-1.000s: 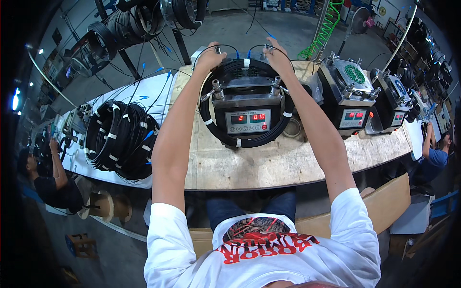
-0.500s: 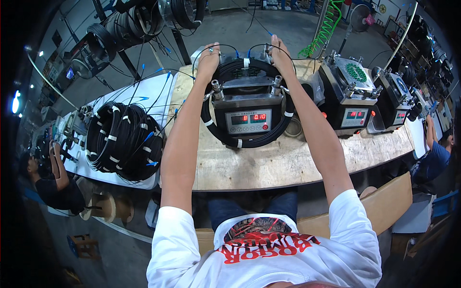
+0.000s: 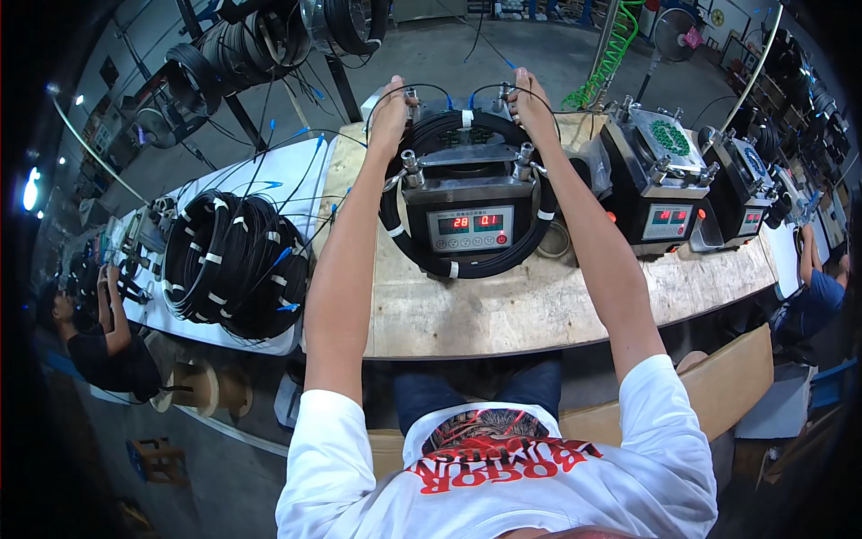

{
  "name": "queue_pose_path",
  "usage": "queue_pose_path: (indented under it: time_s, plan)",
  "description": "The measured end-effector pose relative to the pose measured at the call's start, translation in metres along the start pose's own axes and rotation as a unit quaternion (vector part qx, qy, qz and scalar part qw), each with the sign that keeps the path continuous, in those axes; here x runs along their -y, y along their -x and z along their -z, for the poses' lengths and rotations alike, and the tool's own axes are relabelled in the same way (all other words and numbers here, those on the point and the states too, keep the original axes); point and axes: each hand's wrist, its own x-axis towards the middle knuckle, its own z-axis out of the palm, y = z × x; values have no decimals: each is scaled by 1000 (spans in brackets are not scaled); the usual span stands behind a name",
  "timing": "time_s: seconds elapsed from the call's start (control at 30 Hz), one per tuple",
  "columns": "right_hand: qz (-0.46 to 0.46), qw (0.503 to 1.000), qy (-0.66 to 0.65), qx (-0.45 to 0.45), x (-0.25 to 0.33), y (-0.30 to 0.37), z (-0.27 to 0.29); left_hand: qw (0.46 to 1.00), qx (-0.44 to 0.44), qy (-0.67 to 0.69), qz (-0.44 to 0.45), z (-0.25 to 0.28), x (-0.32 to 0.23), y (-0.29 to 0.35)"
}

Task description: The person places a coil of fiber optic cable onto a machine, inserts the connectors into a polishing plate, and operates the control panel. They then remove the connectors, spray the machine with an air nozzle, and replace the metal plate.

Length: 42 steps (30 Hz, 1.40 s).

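A metal bench machine [image 3: 471, 199] with a lit red digital display stands in front of me. A coil of black cable [image 3: 544, 216], bound with white tape bands, hangs around it, its thin blue-tipped ends running to the machine's far side. My left hand [image 3: 390, 119] is closed at the far left corner, fingers curled on a metal corner post [image 3: 411, 95]. At the far right corner, my right hand [image 3: 532, 108] is closed on the matching post [image 3: 505, 92]. Two near posts [image 3: 410, 162] stand untouched. The fingertips are partly hidden.
Left, a pile of black cable coils [image 3: 220, 269] lies on a white table [image 3: 314, 171]. Two similar machines [image 3: 660, 180] stand right on the wooden bench [image 3: 485, 314]. A tape roll [image 3: 554, 239] sits beside my machine. Other people [image 3: 112, 346] work at both sides.
The red digits on the display have changed. Both hands stay at the far corner posts, with the left fingers shifted slightly. The whole view has moved a little.
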Motion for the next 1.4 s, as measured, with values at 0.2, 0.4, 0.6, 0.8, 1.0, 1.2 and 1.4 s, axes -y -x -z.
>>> queue_pose_path:
  time_s: [0.2, 0.4, 0.6, 0.8, 1.0, 1.2, 1.4]
  plan:
    - [12, 999, 52, -3, -22, -15, 10, 999, 35, -25, -7, -10, -12, 9]
    - [-12, 999, -18, 45, 2, 2, 10, 999, -1, 15, 35, -4, -12, 15]
    - [-6, 996, -57, 61, 3, 3, 13, 1000, 8, 23, -10, -7, -7, 8]
    - [-51, 998, -31, 23, 14, 10, 7, 1000, 20, 20, -7, 1, -10, 15]
    - [-40, 996, 76, -2, -12, -8, 13, 999, 21, -23, 6, -4, -21, 21]
    - [-43, 999, 0, 26, -3, -1, 11, 999, -15, 6, 33, -4, -17, 18]
    - [-3, 1000, 10, 5, -9, -5, 13, 999, 2, 45, 14, -9, -9, 11]
